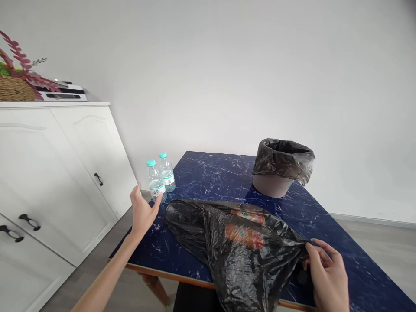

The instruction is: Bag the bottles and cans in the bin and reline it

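My right hand [328, 268] pinches the right edge of a black plastic bag [238, 268] that lies across the front of the table and hangs over its edge. Orange-red patches show through the thin film; what they belong to is not clear. Off to the left, my left hand [143, 210] is raised with thumb and fingers apart, holding nothing. Just beyond it stand two clear plastic water bottles with teal caps: the nearer bottle [156, 184] close to my thumb, the farther bottle [167, 173] behind it. Whether my thumb touches the nearer one I cannot tell.
A trash bin [273, 184] lined with a black bag stands at the back right of the blue marbled table [214, 173]. On the left is a white cabinet [78, 173] with a woven basket [16, 89] on top. A white wall rises behind.
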{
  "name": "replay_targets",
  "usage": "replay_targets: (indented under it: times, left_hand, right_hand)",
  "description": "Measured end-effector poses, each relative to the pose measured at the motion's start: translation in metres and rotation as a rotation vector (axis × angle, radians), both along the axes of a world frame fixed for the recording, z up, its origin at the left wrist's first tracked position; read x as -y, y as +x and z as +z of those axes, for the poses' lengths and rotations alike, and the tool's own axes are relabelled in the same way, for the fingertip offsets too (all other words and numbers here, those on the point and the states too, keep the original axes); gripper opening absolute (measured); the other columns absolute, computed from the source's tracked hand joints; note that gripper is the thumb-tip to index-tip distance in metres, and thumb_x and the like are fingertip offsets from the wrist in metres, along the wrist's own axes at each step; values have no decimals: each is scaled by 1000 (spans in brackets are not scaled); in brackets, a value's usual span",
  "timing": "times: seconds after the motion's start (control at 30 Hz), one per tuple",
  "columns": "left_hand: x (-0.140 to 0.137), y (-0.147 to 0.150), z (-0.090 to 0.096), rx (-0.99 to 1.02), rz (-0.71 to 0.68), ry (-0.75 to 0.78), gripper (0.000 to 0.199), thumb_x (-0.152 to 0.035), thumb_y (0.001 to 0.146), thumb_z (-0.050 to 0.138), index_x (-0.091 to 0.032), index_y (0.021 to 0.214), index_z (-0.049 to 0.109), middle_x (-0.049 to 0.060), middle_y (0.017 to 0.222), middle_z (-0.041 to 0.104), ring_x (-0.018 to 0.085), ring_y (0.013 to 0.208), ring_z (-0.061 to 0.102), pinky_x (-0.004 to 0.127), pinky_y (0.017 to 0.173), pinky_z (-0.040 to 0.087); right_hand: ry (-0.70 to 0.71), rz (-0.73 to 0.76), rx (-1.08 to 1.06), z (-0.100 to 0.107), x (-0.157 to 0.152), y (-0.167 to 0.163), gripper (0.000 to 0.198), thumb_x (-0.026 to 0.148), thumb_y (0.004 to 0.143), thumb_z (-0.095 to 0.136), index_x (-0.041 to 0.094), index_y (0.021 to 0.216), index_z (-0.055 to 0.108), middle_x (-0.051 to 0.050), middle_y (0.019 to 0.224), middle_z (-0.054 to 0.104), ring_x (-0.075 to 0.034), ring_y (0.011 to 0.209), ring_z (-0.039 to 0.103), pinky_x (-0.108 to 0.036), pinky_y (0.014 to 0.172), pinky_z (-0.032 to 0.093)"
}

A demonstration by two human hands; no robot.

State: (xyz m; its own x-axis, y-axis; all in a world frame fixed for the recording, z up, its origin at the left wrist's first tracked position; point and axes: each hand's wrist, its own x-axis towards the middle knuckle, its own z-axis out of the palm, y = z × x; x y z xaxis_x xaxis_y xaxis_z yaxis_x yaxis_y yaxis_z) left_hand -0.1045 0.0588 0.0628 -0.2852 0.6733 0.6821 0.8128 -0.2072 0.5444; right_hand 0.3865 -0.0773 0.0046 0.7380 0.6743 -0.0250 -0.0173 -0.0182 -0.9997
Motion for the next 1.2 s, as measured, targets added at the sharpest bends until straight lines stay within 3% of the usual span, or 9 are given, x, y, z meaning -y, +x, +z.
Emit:
replay_targets:
  times: [0.1, 0.17, 0.3, 0.43, 0.53, 0.67, 1.0, 1.1, 1.2]
  left_hand:
    - [41, 26, 13, -123, -142, 181, 37, -39, 102, 66, -19, 130, 55, 17, 128, 62, 32, 123, 63, 49, 107, 53]
    - [67, 45, 22, -231, -475, -15, 12, -31, 109, 55, -24, 115, 63, 7, 106, 69, 23, 100, 69, 37, 93, 57]
    - [90, 83, 25, -471, -851, -345, 25, -28, 113, 48, -28, 120, 73, 5, 118, 76, 22, 114, 70, 37, 106, 54]
    - [80, 111, 14, -608, -875, -406, 34, -21, 112, 43, -27, 131, 71, 9, 141, 70, 30, 140, 59, 47, 116, 50]
    - [69, 128, 10, -614, -849, -391, 35, -17, 110, 39, -24, 131, 67, 13, 141, 67, 32, 138, 59, 51, 114, 51]
    - [64, 145, 13, -537, -788, -486, 24, -27, 113, 35, -23, 121, 58, 11, 114, 71, 28, 102, 70, 42, 88, 57]
    - [64, 152, 12, -564, -810, -565, 18, -24, 107, 44, -21, 111, 61, -3, 58, 54, 20, 45, 53, 31, 48, 35]
    - [65, 158, 19, -561, -795, -536, 12, -25, 101, 54, -22, 100, 66, 2, 69, 63, 23, 62, 66, 32, 60, 48]
    - [67, 165, 27, -544, -844, -433, 26, -35, 101, 63, -23, 123, 72, 15, 122, 73, 35, 121, 68, 45, 100, 57]
  right_hand:
    - [5, 8, 16, -1, -1, 0, 70, 64, 75, 78, 21, 126, 58, 1, 78, 62, -18, 64, 54, -30, 58, 42]
    - [4, 11, 20, -1, -1, -1, 69, 64, 76, 78, 20, 125, 58, 2, 78, 62, -17, 64, 54, -30, 58, 42]
    - [9, 15, 27, -1, 0, -1, 67, 63, 78, 77, 21, 126, 58, 2, 77, 61, -17, 64, 54, -30, 59, 42]
    - [16, 17, 25, 0, 0, -1, 66, 63, 79, 78, 20, 125, 58, 2, 76, 60, -18, 65, 54, -30, 60, 42]
    - [28, 14, 22, 2, 0, -2, 64, 62, 80, 77, 20, 125, 58, 3, 76, 60, -18, 65, 54, -30, 61, 43]
    - [22, 23, 24, 4, 1, -2, 64, 64, 80, 76, 21, 124, 58, 2, 77, 60, -17, 64, 54, -29, 59, 42]
    - [43, 21, 17, 1, -1, 0, 62, 62, 80, 77, 20, 122, 59, 2, 77, 61, -17, 64, 54, -29, 58, 41]
    - [43, 22, 17, 1, 0, 0, 62, 62, 79, 77, 20, 121, 60, 2, 76, 61, -17, 64, 55, -29, 58, 42]
    - [44, 24, 19, 2, 0, 0, 62, 62, 79, 78, 20, 120, 60, 2, 76, 61, -17, 64, 55, -29, 58, 43]
